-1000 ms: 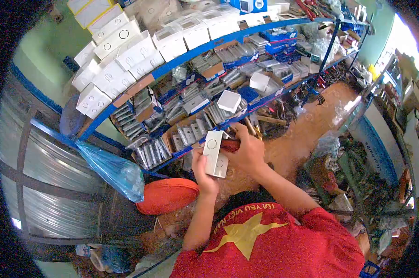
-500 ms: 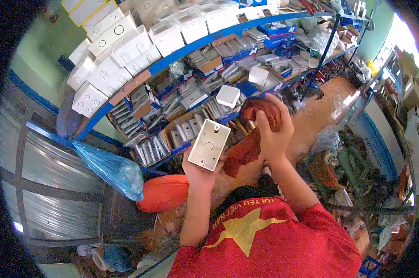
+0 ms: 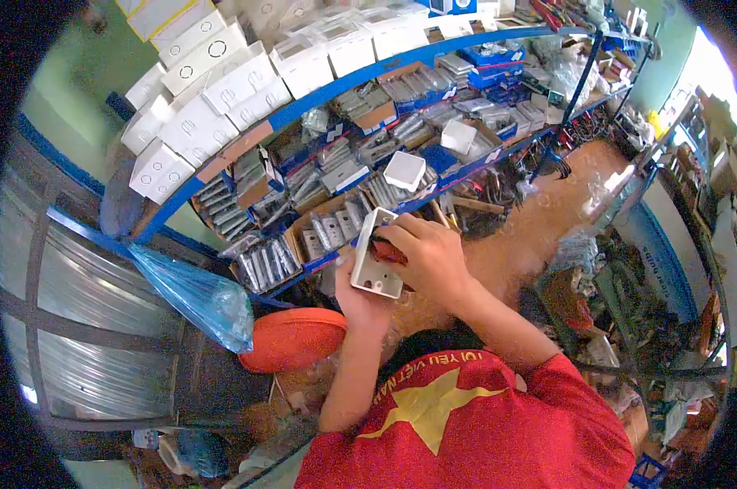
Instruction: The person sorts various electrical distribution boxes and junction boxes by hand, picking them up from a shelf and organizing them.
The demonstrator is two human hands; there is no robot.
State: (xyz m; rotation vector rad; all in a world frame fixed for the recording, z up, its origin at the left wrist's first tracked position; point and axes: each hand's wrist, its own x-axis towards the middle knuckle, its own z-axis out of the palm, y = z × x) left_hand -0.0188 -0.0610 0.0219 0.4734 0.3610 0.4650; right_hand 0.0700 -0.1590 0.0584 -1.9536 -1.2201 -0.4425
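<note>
My left hand (image 3: 358,295) grips a white rectangular electrical back box (image 3: 376,279) from its left and lower side. The box is tilted, with its open face turned toward my right hand. Bunched in my right hand (image 3: 435,254) is a dark red cloth (image 3: 389,252), pressed into the hollow of the box. Most of the cloth is hidden by my fingers and the box wall. Just beyond the box, a white square box (image 3: 405,170) rests on the packed goods of the shelf.
A blue-framed shelf (image 3: 319,91) curves across the front, stacked with white boxes (image 3: 211,94) and cartons of wrapped parts. A blue plastic bag (image 3: 195,297) hangs at left beside a red-orange stool (image 3: 293,341). Brown floor (image 3: 539,220) runs to the right, with piled goods alongside.
My right hand has come down and left, bringing the red cloth from beside the box into it. The box has turned from facing up to tilted toward the right.
</note>
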